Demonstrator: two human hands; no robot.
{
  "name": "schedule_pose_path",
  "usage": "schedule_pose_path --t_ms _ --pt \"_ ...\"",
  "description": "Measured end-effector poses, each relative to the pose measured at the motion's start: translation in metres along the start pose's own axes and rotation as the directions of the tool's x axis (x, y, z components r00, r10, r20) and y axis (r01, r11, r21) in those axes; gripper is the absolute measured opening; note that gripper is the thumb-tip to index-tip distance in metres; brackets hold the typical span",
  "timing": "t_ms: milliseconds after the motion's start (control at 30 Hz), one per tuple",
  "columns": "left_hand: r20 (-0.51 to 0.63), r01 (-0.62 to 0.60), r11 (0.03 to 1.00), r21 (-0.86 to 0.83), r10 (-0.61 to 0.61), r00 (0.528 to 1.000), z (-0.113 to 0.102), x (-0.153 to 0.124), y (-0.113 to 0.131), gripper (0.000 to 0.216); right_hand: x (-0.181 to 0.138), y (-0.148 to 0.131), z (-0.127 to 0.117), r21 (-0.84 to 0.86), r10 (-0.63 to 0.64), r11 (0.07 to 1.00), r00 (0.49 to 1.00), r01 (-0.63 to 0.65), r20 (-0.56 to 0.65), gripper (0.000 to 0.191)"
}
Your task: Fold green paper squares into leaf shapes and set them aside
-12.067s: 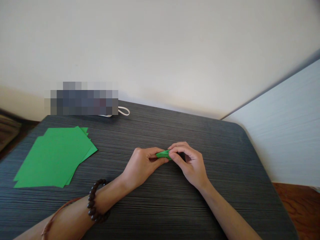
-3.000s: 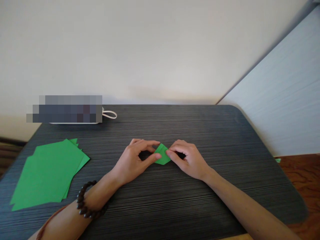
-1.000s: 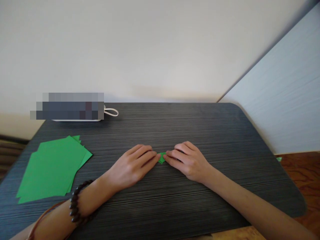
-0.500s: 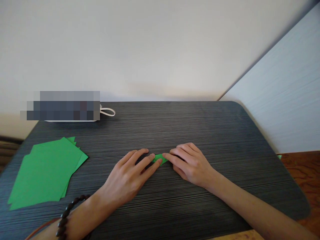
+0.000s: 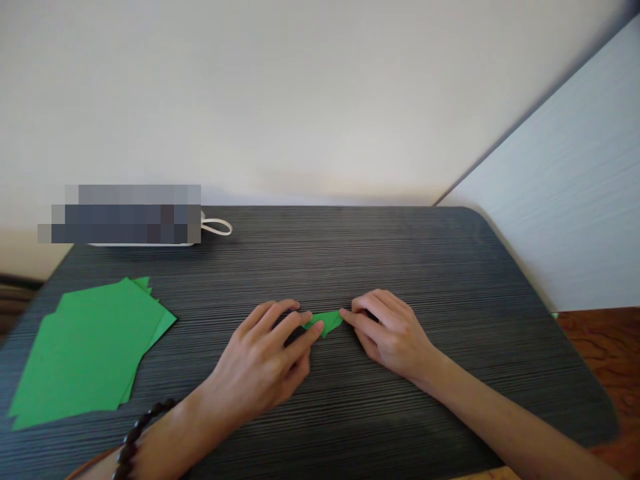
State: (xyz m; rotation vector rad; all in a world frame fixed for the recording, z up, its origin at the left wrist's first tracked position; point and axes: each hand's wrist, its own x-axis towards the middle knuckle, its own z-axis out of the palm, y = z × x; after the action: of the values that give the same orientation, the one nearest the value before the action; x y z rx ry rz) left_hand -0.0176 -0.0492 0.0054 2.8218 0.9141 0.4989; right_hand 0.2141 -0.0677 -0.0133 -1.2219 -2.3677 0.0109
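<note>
A small folded piece of green paper (image 5: 327, 323), roughly triangular with its point toward me, lies on the dark table (image 5: 350, 260). My left hand (image 5: 267, 353) pins its left end to the tabletop, the fingertips pressed on the paper and the thumb tucked under the palm. At the right corner, the index fingertip of my right hand (image 5: 393, 328) presses down while the other fingers stay curled. The paper's left end is partly covered by my left fingers.
A loose stack of green paper sheets (image 5: 90, 353) lies at the left of the table. Behind it stands a blurred box-shaped object (image 5: 125, 223) with a white loop (image 5: 218, 227). A wall (image 5: 320, 100) borders the back, and a pale panel (image 5: 575, 200) the right.
My right hand has slid slightly right along the paper's edge to its corner, uncovering more of the paper. My left fingers still press its left end. The view has shifted slightly.
</note>
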Motion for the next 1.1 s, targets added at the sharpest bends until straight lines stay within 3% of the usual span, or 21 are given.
schedule_pose_path --t_ms 167,300,400,533,667,867,967,1100 --pt "-0.067 0.133 0.985 -0.111 -0.141 0.988 0.007 0.014 0.002 0.014 0.003 -0.001 0.0 0.029 0.015 0.999 1.0 -0.016 0.027 0.018" --pt "-0.067 0.231 0.969 -0.089 -0.237 0.969 0.014 0.021 0.0 0.023 0.007 -0.001 0.0 0.125 0.126 0.984 0.991 -0.13 0.037 0.018" --pt "-0.079 0.236 0.968 -0.091 -0.243 0.967 0.016 0.025 -0.003 0.028 0.011 0.0 0.001 0.2 0.216 0.953 0.973 -0.227 0.076 0.024" --pt "-0.057 0.215 0.945 -0.247 -0.236 0.97 0.018 0.035 -0.012 0.016 0.022 0.006 0.004 0.263 0.262 0.922 0.958 -0.283 0.113 0.021" --pt "-0.057 0.269 0.881 -0.389 -0.315 0.948 0.019 0.042 -0.02 0.012 0.037 0.012 0.009 0.291 0.241 0.915 0.958 -0.278 0.158 0.013" --pt "-0.079 0.389 0.774 -0.499 -0.488 0.869 0.012 0.038 -0.022 0.019 0.042 0.014 0.009 0.48 0.239 0.847 0.97 -0.23 0.042 0.012" --pt "-0.031 0.394 0.728 -0.56 -0.494 0.869 0.008 0.036 -0.023 0.015 0.04 0.014 0.007 0.539 0.204 0.824 0.979 -0.176 0.008 0.013" --pt "0.018 0.411 0.677 -0.611 -0.506 0.862 0.005 0.035 -0.022 0.015 0.039 0.013 0.005 0.531 0.189 0.827 0.981 -0.187 0.052 0.016"
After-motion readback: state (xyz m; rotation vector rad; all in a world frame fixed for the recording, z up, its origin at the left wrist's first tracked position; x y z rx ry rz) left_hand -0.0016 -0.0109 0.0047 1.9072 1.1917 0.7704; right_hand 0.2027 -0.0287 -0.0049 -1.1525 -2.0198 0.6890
